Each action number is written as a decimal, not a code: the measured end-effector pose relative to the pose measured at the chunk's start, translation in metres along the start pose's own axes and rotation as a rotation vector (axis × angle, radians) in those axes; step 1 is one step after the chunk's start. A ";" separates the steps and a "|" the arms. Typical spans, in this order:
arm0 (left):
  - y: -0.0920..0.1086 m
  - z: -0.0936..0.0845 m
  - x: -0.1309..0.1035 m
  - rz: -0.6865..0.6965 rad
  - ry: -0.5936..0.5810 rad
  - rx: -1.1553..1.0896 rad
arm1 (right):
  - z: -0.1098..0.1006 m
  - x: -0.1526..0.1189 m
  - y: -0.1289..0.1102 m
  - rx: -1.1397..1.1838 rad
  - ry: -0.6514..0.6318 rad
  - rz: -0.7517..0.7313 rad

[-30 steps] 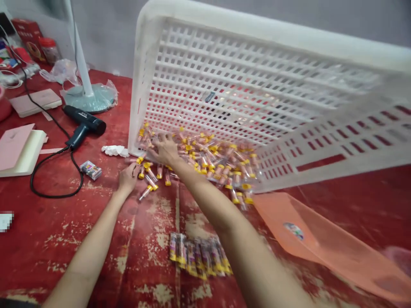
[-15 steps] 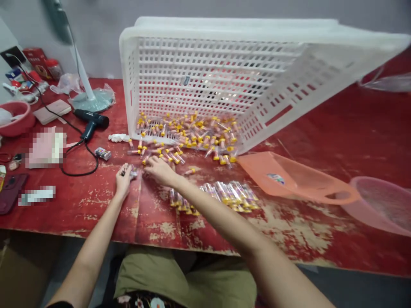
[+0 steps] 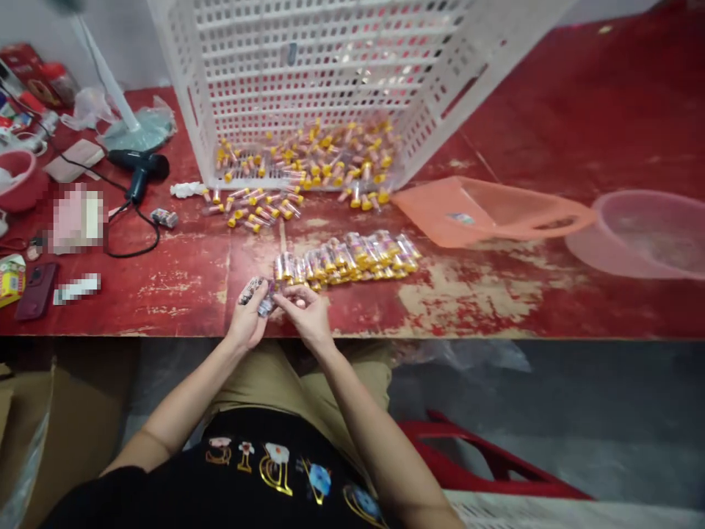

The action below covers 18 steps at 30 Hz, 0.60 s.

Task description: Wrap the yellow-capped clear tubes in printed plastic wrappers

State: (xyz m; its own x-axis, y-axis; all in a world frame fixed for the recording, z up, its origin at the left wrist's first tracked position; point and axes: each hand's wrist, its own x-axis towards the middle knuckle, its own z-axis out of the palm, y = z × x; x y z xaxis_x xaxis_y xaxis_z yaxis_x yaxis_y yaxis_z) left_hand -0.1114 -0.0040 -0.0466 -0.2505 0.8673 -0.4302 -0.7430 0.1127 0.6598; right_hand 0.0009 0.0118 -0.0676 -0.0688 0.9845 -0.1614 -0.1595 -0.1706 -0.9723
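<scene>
My left hand (image 3: 249,316) is closed around a small bundle of printed wrappers (image 3: 265,303) near the table's front edge. Beside it, my right hand (image 3: 309,312) has its fingers pinched at the bundle's right side; what they hold is too small to make out. Just behind my hands lies a stacked row of wrapped tubes (image 3: 352,257) with yellow caps. Farther back, loose yellow-capped tubes (image 3: 258,206) are scattered before a white basket (image 3: 242,95) tipped on its side, with more tubes (image 3: 330,150) heaped in its mouth.
An orange scoop (image 3: 496,209) and a pink basin (image 3: 650,235) are on the right. At the left are a heat gun (image 3: 140,169) with its cable, a small wrapper pack (image 3: 164,217), a phone (image 3: 37,291), a lamp base (image 3: 137,131) and a red bowl (image 3: 22,180).
My right hand has moved from the loose tubes toward the front edge and now meets my left hand, which has also come nearer. The view has tilted downward.
</scene>
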 end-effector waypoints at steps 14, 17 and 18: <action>-0.045 0.039 -0.014 0.033 -0.063 0.159 | -0.047 -0.013 0.002 0.269 0.557 -0.081; -0.053 0.042 -0.020 0.060 -0.109 0.259 | -0.051 -0.019 0.005 0.263 0.586 -0.092; -0.057 0.043 -0.023 0.054 -0.120 0.280 | -0.052 -0.022 0.005 0.277 0.559 -0.089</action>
State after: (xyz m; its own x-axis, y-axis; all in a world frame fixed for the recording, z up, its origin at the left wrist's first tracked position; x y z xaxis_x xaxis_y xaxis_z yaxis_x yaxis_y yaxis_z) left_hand -0.0367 -0.0093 -0.0480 -0.1978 0.9249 -0.3247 -0.5265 0.1792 0.8311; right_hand 0.0530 -0.0085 -0.0780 0.4699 0.8551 -0.2189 -0.3949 -0.0181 -0.9185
